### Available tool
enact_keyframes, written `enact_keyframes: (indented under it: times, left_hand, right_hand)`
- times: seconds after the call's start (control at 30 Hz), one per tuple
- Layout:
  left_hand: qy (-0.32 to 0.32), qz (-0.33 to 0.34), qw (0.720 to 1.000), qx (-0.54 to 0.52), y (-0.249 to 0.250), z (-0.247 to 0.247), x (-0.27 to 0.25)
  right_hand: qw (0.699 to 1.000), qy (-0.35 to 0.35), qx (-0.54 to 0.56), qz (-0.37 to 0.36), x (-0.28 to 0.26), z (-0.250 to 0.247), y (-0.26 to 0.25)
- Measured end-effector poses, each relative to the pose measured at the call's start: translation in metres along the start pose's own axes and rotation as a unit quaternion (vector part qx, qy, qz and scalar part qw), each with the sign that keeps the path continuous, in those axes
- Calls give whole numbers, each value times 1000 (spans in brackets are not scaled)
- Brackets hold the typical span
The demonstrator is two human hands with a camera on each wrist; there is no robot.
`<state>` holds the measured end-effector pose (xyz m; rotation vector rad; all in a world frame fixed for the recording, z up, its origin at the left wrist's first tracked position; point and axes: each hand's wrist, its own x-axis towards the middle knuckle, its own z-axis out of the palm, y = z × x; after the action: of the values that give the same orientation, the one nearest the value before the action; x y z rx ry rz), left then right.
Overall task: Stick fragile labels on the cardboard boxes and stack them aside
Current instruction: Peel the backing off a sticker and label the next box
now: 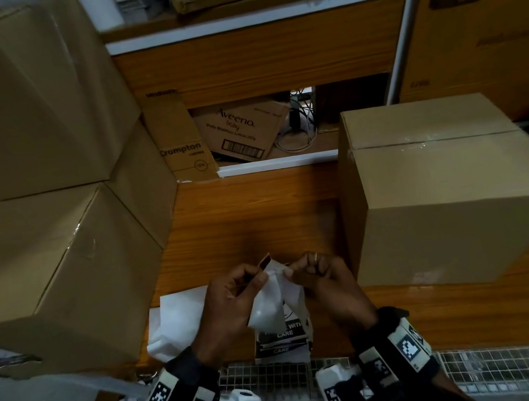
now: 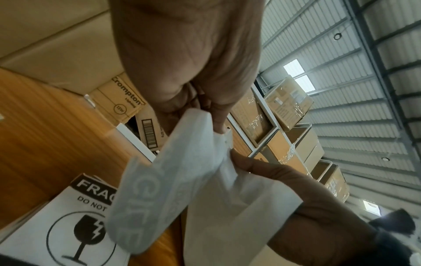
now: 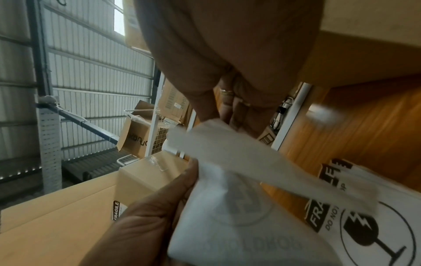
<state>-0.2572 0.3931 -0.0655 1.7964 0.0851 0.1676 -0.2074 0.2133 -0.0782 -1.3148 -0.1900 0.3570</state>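
A: Count? Two hands over the orange wood-grain table point(image 1: 249, 223): left hand point(image 1: 227, 305) and right hand point(image 1: 326, 282) each pinch one white paper fragile label point(image 1: 273, 297) w/ its thin backing, held above the table's near edge.

B: Boxes?

A: One plain brown taped cardboard box point(image 1: 441, 186) at right, approx. four stacked left. Flat stack of black-and-white fragile labels point(image 1: 283, 337) beneath; count hidden by hands.
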Motion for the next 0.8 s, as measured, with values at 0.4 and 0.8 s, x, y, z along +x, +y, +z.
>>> enact_keyframes:
  times: [0.4,0.8]
  left_hand:
    - [-18,-6,1000,-2,-10,-10,-5]
    - [-47,38,998,-2,-11,-10,-8]
  right_hand:
    - [999,-27,-27,26,-2,6,-9]
    - [996,-33,-67,-40,0,15,-1]
